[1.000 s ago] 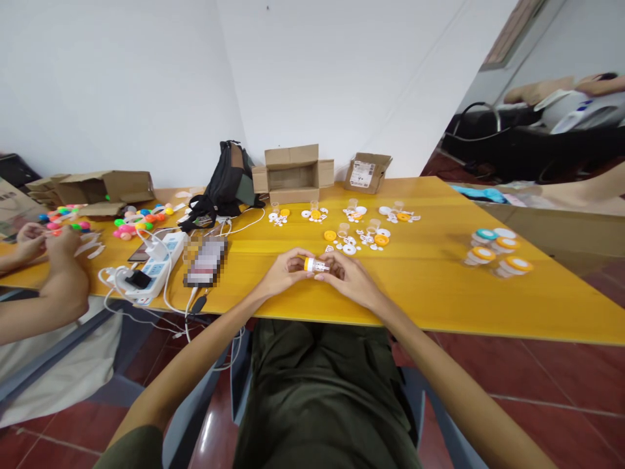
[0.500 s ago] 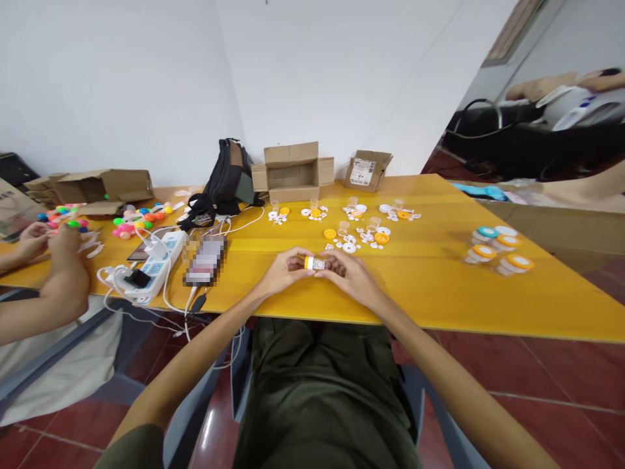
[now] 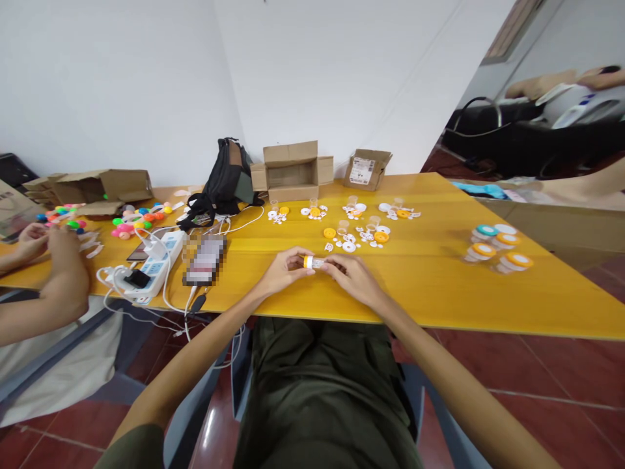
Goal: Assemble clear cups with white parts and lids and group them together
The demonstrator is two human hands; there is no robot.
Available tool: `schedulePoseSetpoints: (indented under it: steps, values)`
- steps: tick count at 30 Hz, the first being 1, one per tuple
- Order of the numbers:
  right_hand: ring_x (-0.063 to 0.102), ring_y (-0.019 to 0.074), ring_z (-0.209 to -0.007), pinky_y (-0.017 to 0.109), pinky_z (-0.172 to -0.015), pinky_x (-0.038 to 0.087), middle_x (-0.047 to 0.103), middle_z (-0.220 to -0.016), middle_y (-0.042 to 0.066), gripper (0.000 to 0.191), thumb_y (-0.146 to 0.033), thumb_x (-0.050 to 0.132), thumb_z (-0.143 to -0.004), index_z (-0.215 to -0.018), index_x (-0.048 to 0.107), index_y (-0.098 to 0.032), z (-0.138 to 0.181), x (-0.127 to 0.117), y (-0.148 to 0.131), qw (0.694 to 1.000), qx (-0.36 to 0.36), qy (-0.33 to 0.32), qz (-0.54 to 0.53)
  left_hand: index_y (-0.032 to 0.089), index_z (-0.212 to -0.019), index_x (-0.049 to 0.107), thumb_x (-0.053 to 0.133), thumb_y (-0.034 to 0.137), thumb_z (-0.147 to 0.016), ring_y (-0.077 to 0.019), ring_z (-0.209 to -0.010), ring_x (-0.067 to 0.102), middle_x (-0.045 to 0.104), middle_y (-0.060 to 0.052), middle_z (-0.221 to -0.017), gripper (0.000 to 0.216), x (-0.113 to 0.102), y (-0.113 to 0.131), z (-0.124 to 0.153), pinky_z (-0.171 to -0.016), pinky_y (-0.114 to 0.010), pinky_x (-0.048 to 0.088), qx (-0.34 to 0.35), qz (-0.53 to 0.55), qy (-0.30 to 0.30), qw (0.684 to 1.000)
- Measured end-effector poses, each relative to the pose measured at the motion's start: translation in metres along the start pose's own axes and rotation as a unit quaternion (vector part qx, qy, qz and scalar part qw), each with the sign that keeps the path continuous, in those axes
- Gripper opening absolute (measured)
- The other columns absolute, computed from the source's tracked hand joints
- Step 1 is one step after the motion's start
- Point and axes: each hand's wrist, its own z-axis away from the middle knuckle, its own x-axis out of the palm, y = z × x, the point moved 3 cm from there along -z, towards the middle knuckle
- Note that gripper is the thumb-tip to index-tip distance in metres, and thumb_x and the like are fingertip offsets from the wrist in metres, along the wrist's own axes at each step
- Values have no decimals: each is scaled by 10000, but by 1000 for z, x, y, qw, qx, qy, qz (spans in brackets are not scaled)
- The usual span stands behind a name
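Both my hands meet over the near edge of the yellow table (image 3: 439, 293) and hold a small clear container with an orange lid (image 3: 314, 262) lying sideways. My left hand (image 3: 283, 272) pinches the lid end. My right hand (image 3: 352, 277) grips the clear body. Just beyond them lie several loose orange lids, white discs and small clear cups (image 3: 359, 238).
Finished capped containers (image 3: 495, 251) stand at the right. A power strip with cables (image 3: 151, 260), a phone (image 3: 205, 259), a black bag (image 3: 227, 179) and open cardboard boxes (image 3: 291, 172) are at the left and back. Another person's hands (image 3: 49, 251) work with coloured toys (image 3: 137, 221) at far left.
My fingers have shifted slightly around the container and both hands sit a little farther from me. The person at left has moved their hands a bit.
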Motion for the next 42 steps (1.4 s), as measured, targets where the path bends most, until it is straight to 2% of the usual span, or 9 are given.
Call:
schedulePoseSetpoints:
  steps: [4,8,11,16,20,23,28,36,42]
  values:
    - [672,200,-713,304,-655,518,739,-817,23,278,-472,669,-852,-1004,661,-239,-1,3,4,996,24,8,-85,159,-1036,693,882,355,-695,-187,-896,713,763,-71,-990,436,1,1,0,-867,-321,553,-2,-1,2,1000]
    - [676,199,-740,308,-685,532,741,-846,24,298,-490,713,-814,-960,637,-241,0,6,3,994,19,-7,-110,157,-1027,696,887,370,-686,-199,-923,714,763,-80,-1006,445,0,2,1,-880,-326,550,-6,-2,6,1000]
    - [654,190,-704,298,-664,501,740,-807,22,257,-490,634,-890,-887,664,-234,1,4,1,998,14,-21,-65,157,-1036,695,888,365,-684,-193,-906,710,759,-71,-983,452,0,0,0,-873,-329,549,-7,-5,-2,1000]
    - [566,172,-586,290,-591,405,651,-622,9,403,-492,520,-974,-712,656,-219,0,-1,-1,999,17,-34,40,160,-1050,692,881,328,-694,-185,-897,704,756,-64,-979,436,0,-1,0,-876,-331,546,-6,-9,-9,1000]
    - [592,182,-634,296,-617,445,701,-743,11,285,-487,594,-928,-956,702,-225,0,2,0,999,25,-39,-2,160,-1038,686,879,366,-694,-188,-901,705,754,-66,-978,446,1,1,0,-881,-333,544,-4,-4,-8,1000]
    - [604,182,-655,302,-626,486,689,-796,-3,377,-469,693,-846,-1135,627,-235,0,6,4,997,33,-36,-66,161,-1038,684,879,389,-694,-199,-919,712,759,-73,-997,457,1,1,0,-880,-333,546,-7,1,0,1000]
    - [624,186,-699,301,-653,493,676,-776,2,256,-490,641,-888,-957,613,-245,1,7,4,996,24,-32,-76,165,-1028,691,890,370,-676,-198,-921,712,759,-72,-1002,453,0,1,0,-889,-333,546,-9,5,4,1000]
    - [574,178,-582,289,-583,404,665,-651,6,366,-509,519,-973,-792,677,-232,0,0,-2,998,9,-36,41,161,-1035,703,893,322,-670,-197,-925,712,763,-74,-1004,441,-1,0,1,-889,-333,550,-13,1,4,1000]
    - [629,189,-675,301,-636,481,731,-859,19,287,-446,698,-851,-1044,666,-236,1,5,5,1000,27,-1,-7,156,-1026,705,897,352,-665,-191,-896,714,766,-72,-985,453,-1,2,1,-869,-325,555,-11,8,10,1000]
